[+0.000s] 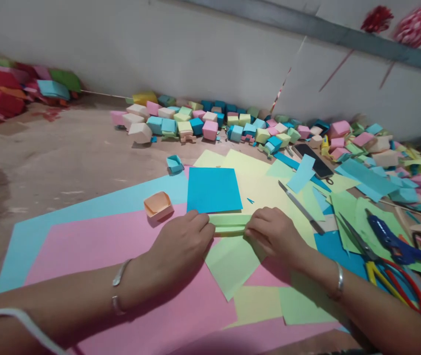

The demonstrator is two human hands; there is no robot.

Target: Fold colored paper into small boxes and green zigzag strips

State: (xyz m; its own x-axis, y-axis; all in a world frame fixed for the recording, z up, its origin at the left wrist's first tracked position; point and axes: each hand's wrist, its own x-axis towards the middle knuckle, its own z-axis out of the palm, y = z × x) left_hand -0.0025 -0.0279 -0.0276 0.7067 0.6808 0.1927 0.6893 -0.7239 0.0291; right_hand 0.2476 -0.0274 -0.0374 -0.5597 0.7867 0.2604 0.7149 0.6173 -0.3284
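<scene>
A narrow folded strip of light green paper (pixel 229 224) lies on the floor in front of me. My left hand (pixel 182 244) pinches its left end, fingers curled down on it. At the strip's right end my right hand (pixel 275 231) presses with closed fingers. Just beyond the strip lies a blue paper square (pixel 213 189). A loose light green sheet (pixel 230 264) lies under and below the strip, on top of a large pink sheet (pixel 95 241).
An orange paper box (pixel 158 204) and a small blue one (pixel 174 163) sit to the left. Several coloured paper cubes (pixel 210 125) line the wall. To the right lie a knife (pixel 301 207), scissors (pixel 384 268), a blue glue gun (pixel 399 241) and a phone (pixel 314 160).
</scene>
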